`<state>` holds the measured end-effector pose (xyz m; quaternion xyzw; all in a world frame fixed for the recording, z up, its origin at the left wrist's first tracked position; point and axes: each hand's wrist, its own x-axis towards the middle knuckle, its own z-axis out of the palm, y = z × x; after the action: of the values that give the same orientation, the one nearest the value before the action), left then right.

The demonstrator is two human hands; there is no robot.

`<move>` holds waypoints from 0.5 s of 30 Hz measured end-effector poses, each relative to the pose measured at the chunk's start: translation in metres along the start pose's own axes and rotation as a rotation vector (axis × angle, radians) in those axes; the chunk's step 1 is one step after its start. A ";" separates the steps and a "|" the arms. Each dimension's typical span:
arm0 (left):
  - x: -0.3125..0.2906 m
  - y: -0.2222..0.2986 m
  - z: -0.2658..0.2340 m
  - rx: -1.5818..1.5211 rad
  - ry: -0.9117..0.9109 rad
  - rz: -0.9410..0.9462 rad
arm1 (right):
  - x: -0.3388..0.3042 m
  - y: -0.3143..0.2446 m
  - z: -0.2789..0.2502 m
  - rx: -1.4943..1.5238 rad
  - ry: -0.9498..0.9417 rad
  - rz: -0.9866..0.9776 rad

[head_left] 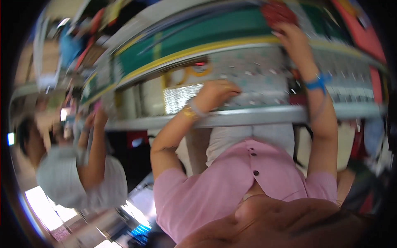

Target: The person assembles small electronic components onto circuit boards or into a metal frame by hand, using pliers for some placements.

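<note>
My left hand (217, 93) hovers over the near part of the workbench, its fingers curled and pressed together. Whatever is between those fingertips is too blurred to make out. Under and beside it lies a grey panel (252, 66) dotted with many small parts. Farther off to the right, my right hand (294, 39) reaches across to a red, rounded bundle (279, 17). Its fingers close against the bundle's near edge, smeared somewhat by motion. A blue band with a cord (318, 82) circles my right wrist.
A green belt-like strip (198, 35) with yellow edges runs along the far side. Yellow tape rolls (200, 68) and a white gridded sheet (180, 99) lie left of the panel. A metal rail (248, 117) forms the near edge. Another person (82, 173) works at left.
</note>
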<state>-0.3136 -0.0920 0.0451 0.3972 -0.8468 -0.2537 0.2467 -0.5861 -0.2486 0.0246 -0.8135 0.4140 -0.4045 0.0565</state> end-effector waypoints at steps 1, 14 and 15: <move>0.004 0.003 -0.002 -0.007 -0.019 0.038 | 0.005 -0.009 -0.006 0.069 -0.031 0.021; 0.073 0.004 0.026 0.177 -0.272 0.560 | 0.002 -0.011 -0.028 0.062 0.070 0.070; 0.075 0.003 0.027 0.168 -0.281 0.564 | 0.003 -0.012 -0.029 0.050 0.058 0.076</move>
<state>-0.3742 -0.1434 0.0429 0.1269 -0.9671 -0.1571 0.1544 -0.5980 -0.2356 0.0505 -0.7833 0.4357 -0.4360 0.0802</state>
